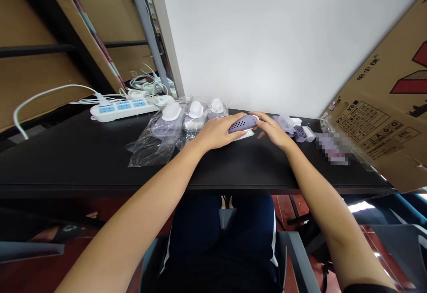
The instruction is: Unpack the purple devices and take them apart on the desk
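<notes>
My left hand [218,132] is wrapped round a purple plastic piece [240,124] with rows of small dark holes in its side. My right hand [271,129] has its fingers bent at the piece's right end, where a small white part shows. Under the piece, a white ridged part [246,134] is partly visible; whether it is joined to the piece I cannot tell. Left of my hands stand several purple items with white knob-like tops [171,111] in clear plastic bags. To the right lie loose purple and clear parts [299,134].
A white power strip [123,107] with tangled cables lies at the back left of the black table [83,155]. A large cardboard box [380,110] leans in from the right. Near it is a blurred-out packet [331,149]. A white panel [267,39] rises behind the table.
</notes>
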A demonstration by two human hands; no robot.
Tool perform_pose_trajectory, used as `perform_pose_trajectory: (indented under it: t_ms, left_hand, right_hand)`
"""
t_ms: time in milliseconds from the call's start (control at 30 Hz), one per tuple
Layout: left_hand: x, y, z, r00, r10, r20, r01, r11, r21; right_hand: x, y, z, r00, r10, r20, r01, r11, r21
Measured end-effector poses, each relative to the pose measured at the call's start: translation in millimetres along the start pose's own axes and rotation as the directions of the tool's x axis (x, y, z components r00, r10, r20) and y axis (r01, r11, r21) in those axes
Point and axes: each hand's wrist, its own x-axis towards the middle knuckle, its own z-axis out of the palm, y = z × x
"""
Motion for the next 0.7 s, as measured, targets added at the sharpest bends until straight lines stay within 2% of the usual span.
perform_pose_trajectory:
  t_ms: [267,700]
  left_hand:
    - [0.0,3.4,1.0,0.999,-0.021,0.029,0.021,1.0,0.0]
    - [-0.3,-0.3,3.3,1.0,-0.018,0.023,0.02,0.996,-0.082]
  right_hand:
    - [5.6,9.3,1.6,0.992,-0.122,-0.042,0.117,0.989,-0.091]
    - [5.1,3.5,6.1,0.983,-0.157,-0.097,0.149,0.985,-0.084]
